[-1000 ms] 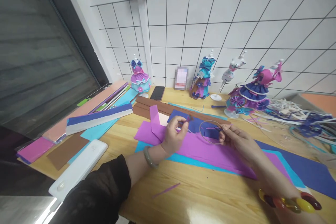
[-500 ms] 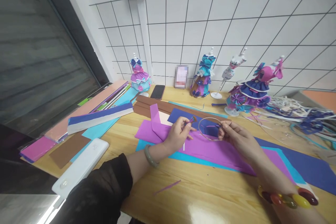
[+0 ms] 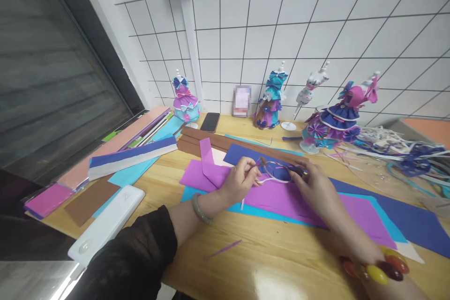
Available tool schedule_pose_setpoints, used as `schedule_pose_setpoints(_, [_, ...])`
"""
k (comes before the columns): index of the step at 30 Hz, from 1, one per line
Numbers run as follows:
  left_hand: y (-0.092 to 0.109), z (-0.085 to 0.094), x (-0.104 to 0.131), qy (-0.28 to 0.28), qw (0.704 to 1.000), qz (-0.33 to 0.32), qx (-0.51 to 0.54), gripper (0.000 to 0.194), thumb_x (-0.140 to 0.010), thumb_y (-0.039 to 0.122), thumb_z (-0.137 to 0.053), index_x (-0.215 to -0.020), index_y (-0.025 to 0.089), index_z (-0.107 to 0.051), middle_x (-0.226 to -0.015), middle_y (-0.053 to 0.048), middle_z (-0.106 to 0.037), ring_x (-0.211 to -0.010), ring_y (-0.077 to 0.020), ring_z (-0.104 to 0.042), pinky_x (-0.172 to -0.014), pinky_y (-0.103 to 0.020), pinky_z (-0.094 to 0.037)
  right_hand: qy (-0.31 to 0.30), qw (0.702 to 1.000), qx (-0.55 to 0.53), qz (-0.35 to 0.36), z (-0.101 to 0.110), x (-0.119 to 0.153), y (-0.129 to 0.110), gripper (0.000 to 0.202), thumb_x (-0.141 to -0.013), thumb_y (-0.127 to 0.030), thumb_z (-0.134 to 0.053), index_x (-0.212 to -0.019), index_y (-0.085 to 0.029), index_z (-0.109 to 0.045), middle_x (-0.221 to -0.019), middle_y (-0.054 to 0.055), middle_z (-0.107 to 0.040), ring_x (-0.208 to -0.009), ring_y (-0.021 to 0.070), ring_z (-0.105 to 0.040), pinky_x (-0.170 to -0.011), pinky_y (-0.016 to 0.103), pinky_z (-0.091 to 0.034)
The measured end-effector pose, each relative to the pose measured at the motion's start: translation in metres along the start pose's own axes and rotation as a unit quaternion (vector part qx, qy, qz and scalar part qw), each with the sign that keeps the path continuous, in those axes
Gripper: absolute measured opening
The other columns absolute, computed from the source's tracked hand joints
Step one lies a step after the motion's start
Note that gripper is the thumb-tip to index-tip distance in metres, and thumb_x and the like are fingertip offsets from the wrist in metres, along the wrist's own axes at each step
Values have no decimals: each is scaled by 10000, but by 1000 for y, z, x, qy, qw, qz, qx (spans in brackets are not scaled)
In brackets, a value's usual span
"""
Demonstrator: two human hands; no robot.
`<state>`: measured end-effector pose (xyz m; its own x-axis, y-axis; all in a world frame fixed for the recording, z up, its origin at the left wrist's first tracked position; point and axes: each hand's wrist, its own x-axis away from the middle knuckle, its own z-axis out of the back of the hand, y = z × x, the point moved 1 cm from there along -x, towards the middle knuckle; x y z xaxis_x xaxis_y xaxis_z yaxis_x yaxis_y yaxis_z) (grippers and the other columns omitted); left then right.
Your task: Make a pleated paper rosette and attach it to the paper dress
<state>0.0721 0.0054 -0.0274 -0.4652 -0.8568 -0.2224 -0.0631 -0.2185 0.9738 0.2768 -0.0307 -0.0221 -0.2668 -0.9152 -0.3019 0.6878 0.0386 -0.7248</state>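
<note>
My left hand [image 3: 242, 176] pinches a small purple and brown piece [image 3: 260, 163] above the purple paper [image 3: 281, 200]. Beside it, my right hand [image 3: 311, 185] is closed on a dark tool [image 3: 298, 170], whose exact shape is partly hidden by the fingers. Between both hands is a thin ring [image 3: 276, 163], with a white strand [image 3: 274, 179] below it. Under the purple paper lie light blue sheets [image 3: 383, 211] and a dark blue sheet [image 3: 415, 222].
Small dress forms in paper dresses [image 3: 186, 103] stand along the wall. A black phone [image 3: 210, 122] lies flat behind brown paper [image 3: 197, 143]. At left is a white elongated device [image 3: 108, 222]; at right, a pile of paper strips [image 3: 397, 143].
My right hand has a dark tool in it now, and the ring has moved left, close to my left hand. A white strand shows between the hands.
</note>
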Motion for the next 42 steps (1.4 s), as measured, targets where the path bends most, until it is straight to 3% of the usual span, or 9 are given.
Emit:
schedule_pose_setpoints(1, [0,0,0,-5,1000,-2,-7,224,-831,388,-394,-928,186,-384,-771,-6,-556,-629,-101,-603,-593,-239,-505,17,996,72,50,0,1,-5,335,-747,-365,-546,-1035,-193,-544,-988,125,-584,-829,263,-580,-727,429,-463])
schedule_pose_setpoints(3, [0,0,1,-13,1000,-9,-21,222,-834,385,-389,-930,185,-386,-765,-7,-558,-634,-102,-602,-597,-238,-501,-8,981,137,135,-2,5,-14,303,-779,-343,-511,-1042,-201,-559,-1017,114,-589,-924,269,-545,-808,421,-422])
schedule_pose_setpoints(8, [-1,-1,2,-22,998,-30,-44,212,-839,371,-385,-940,185,-388,-753,-9,-563,-656,-106,-600,-615,-243,-497,-111,950,153,248,-15,11,-25,245,-814,-317,-483,-1014,-239,-601,-988,90,-617,-945,263,-532,-797,416,-418])
schedule_pose_setpoints(15, [0,-2,4,-36,998,-43,-32,228,-840,384,-375,-946,182,-384,-741,-9,-554,-648,-111,-609,-596,-241,-506,-136,951,123,248,-18,13,-25,216,-854,-278,-424,-829,-209,-627,-891,81,-617,-823,214,-577,-725,355,-462])
schedule_pose_setpoints(25, [-3,2,-2,16,999,28,12,275,-825,444,-368,-963,207,-357,-775,5,-545,-488,-98,-588,-367,-176,-442,-54,930,156,329,-14,22,-27,193,-862,-208,-423,-918,-160,-602,-1031,119,-546,-862,186,-602,-691,290,-497])
schedule_pose_setpoints(34, [-11,1,-7,55,993,80,64,304,-791,465,-417,-937,208,-346,-851,-45,-558,-708,-195,-641,-334,-167,-441,-39,922,201,329,-13,19,-21,198,-861,-192,-422,-872,-144,-614,-906,85,-644,-795,184,-620,-700,298,-490])
schedule_pose_setpoints(42, [-4,2,-11,100,976,119,152,295,-762,409,-494,-901,210,-325,-861,-67,-584,-788,-250,-638,-349,-212,-469,-59,907,257,328,-10,19,-22,243,-836,-116,-384,-931,-148,-605,-933,89,-646,-796,199,-618,-642,301,-485])
